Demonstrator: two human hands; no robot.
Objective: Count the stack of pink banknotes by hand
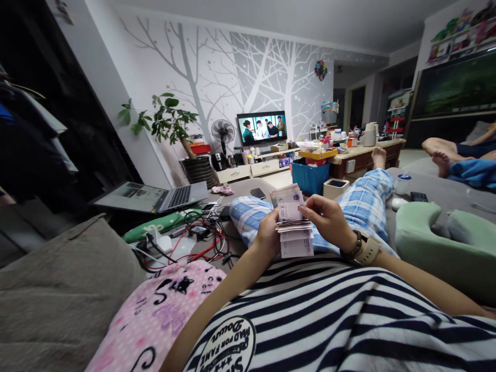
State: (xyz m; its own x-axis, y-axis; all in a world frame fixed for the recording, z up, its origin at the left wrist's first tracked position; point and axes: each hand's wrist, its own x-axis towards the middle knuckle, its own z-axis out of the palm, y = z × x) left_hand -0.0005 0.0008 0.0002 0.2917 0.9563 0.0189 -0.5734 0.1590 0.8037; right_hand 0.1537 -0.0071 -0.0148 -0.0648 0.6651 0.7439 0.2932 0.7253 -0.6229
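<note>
A bundle of banknotes (290, 206) lies over my lap, held up in front of my striped shirt. My left hand (268, 231) is closed round the bundle's left side, its fingers partly hidden behind the notes. With thumb and fingers pinched, my right hand (326, 217) grips the right edge of a note near the top of the bundle. Several notes fan downward below the fold, pale purple in colour. A watch (368, 249) and a beaded bracelet (356, 244) are on my right wrist.
To the left, an open laptop (155, 197) stands by tangled cables (209, 240) and a phone (258, 193). A green neck pillow (422, 243) and a remote (419, 197) lie at right. Another person's legs (445, 152) rest farther right. Ahead are a blue bin (309, 178) and a television (261, 128).
</note>
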